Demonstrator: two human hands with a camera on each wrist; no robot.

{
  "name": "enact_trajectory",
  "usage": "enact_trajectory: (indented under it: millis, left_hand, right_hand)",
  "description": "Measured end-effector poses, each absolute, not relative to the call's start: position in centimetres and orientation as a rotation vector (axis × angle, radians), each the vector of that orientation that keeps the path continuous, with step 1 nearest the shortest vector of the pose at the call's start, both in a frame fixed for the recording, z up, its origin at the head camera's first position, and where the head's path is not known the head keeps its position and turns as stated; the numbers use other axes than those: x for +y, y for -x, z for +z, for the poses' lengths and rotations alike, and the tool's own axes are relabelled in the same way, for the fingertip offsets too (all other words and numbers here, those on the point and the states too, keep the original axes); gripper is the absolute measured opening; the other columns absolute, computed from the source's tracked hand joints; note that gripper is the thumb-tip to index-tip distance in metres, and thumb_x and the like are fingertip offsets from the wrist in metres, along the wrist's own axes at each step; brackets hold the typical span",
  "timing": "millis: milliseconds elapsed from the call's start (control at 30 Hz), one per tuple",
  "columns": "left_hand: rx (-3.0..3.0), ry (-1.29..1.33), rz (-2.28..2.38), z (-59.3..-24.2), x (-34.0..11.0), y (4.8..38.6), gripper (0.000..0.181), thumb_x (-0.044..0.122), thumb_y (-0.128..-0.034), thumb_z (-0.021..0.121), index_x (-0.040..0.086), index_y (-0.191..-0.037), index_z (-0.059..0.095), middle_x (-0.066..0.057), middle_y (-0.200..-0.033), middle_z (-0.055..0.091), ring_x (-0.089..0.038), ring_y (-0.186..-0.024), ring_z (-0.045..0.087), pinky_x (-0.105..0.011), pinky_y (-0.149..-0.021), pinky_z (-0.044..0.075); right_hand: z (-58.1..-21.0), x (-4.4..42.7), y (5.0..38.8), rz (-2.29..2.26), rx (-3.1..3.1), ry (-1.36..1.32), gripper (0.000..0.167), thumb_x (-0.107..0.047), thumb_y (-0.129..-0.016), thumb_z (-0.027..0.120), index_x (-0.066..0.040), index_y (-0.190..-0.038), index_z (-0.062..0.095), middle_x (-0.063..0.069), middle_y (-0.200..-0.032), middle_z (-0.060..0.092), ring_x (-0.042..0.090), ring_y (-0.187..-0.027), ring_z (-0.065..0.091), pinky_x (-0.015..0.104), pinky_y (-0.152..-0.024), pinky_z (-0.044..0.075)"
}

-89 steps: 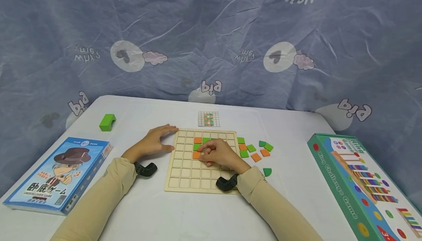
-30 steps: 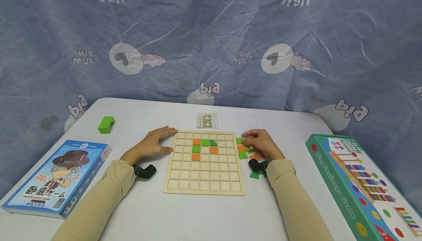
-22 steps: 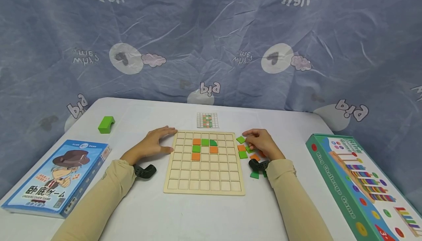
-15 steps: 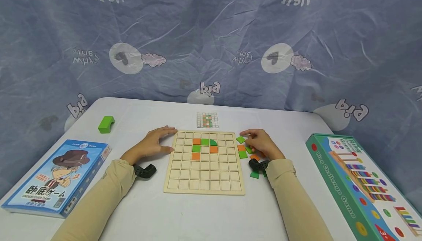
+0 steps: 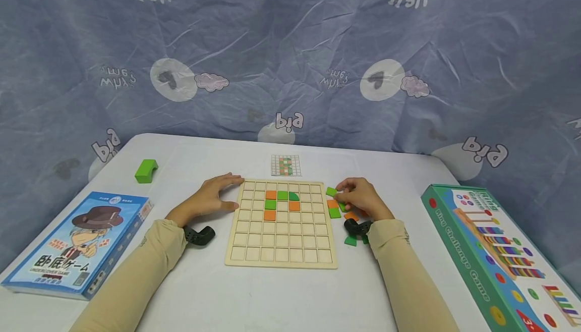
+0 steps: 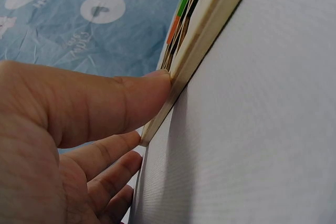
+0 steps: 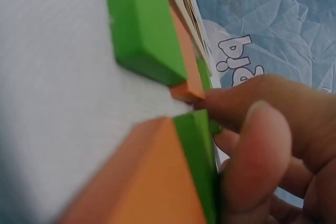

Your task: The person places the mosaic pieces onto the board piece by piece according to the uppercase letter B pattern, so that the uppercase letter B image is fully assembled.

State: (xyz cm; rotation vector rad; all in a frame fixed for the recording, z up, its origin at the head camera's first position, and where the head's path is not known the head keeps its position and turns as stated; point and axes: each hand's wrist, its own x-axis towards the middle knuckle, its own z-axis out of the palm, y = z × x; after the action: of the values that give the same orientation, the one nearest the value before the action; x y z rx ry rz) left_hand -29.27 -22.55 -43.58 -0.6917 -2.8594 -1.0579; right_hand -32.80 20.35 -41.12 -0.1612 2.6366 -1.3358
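My left hand (image 5: 211, 197) rests its thumb and fingertips against the left edge of a wooden grid board (image 5: 260, 254). Thumb contact also shows in the left wrist view. The board holds orange and green square tiles and a dark green quarter-round tile (image 5: 293, 197). Beyond the board's right edge, my right hand (image 5: 361, 196) is among loose tiles, fingers bent. A green tile (image 5: 331, 191) and an orange tile (image 5: 333, 204) lie by its fingertips. In the right wrist view, thumb and index are close to a green tile (image 7: 197, 142); no firm grip shows.
A small pattern card (image 5: 286, 165) lies behind the board. To the left are a green arched block (image 5: 147, 171) and a blue game box (image 5: 81, 241). A green-edged game box (image 5: 504, 256) stands at the right. Dark green tiles (image 5: 350, 240) lie beneath the right wrist.
My right hand has moved from the board to the loose tiles at the right. One green tile there has turned. The index finger, extended half a second ago, is now bent back. The left hand stays.
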Motion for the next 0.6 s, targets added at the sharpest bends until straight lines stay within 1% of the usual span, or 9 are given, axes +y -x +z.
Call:
enact_trajectory:
  millis: [100, 200, 300, 433, 533, 600]
  left_hand:
    - [-2.863, 0.689, -1.061, -43.5, -22.6, 29.2, 0.079, 0.03, -0.0875, 0.083, -0.001, -0.155, 0.056, -0.026, -0.163, 0.049, -0.052, -0.157, 0.03, -0.074, -0.125, 0.015]
    - [-2.867, 0.687, -1.062, -43.5, -22.6, 29.2, 0.079, 0.03, -0.088, 0.083, -0.001, -0.155, 0.056, -0.025, -0.163, 0.048, -0.052, -0.158, 0.03, -0.074, -0.125, 0.015]
    - [-2.866, 0.691, -1.064, -43.5, -22.5, 29.3, 0.079, 0.03, -0.0884, 0.083, -0.001, -0.155, 0.055, -0.025, -0.163, 0.048, -0.052, -0.158, 0.03, -0.073, -0.126, 0.015]
    - [-2.858, 0.698, -1.055, -43.5, -22.5, 29.4, 0.078, 0.03, -0.0883, 0.083, -0.001, -0.155, 0.056, -0.026, -0.163, 0.048, -0.052, -0.157, 0.031, -0.074, -0.125, 0.015]
    - [-2.856, 0.699, -1.06, -43.5, -22.6, 29.4, 0.078, 0.03, -0.0879, 0.083, -0.001, -0.154, 0.056, -0.026, -0.163, 0.049, -0.052, -0.157, 0.031, -0.075, -0.125, 0.015]
    - [-2.859, 0.698, -1.064, -43.6, -22.6, 29.4, 0.078, 0.031, -0.0881, 0.083, -0.001, -0.154, 0.056, -0.026, -0.163, 0.048, -0.052, -0.158, 0.03, -0.076, -0.125, 0.014]
  right_hand:
    - [-41.1, 20.4, 32.8, -1.351, 2.634, 0.155, 0.028, -0.011, -0.094, 0.081, 0.004, -0.116, 0.071, 0.004, -0.083, 0.059, 0.011, -0.059, 0.064, 0.024, -0.06, 0.056]
    - [-41.0, 20.3, 32.8, -1.414, 2.617, 0.164, 0.027, -0.009, -0.095, 0.079, 0.005, -0.116, 0.07, 0.006, -0.089, 0.062, 0.012, -0.062, 0.065, 0.024, -0.06, 0.059]
    - [-40.6, 20.1, 32.7, -1.476, 2.589, 0.218, 0.027, -0.007, -0.097, 0.076, 0.006, -0.12, 0.068, 0.006, -0.091, 0.069, 0.012, -0.064, 0.065, 0.025, -0.058, 0.058]
    - [-40.0, 19.3, 32.6, -1.541, 2.507, 0.276, 0.031, -0.008, -0.098, 0.075, 0.007, -0.123, 0.066, 0.005, -0.082, 0.076, 0.013, -0.063, 0.065, 0.024, -0.056, 0.054]
    - [-39.7, 18.3, 32.4, -1.564, 2.425, 0.268, 0.035, -0.01, -0.097, 0.077, 0.006, -0.126, 0.065, 0.003, -0.074, 0.074, 0.012, -0.063, 0.064, 0.024, -0.057, 0.052]
    - [-39.6, 17.6, 32.1, -1.575, 2.374, 0.253, 0.038, -0.011, -0.095, 0.079, 0.004, -0.127, 0.065, 0.002, -0.073, 0.073, 0.012, -0.062, 0.063, 0.024, -0.057, 0.05]
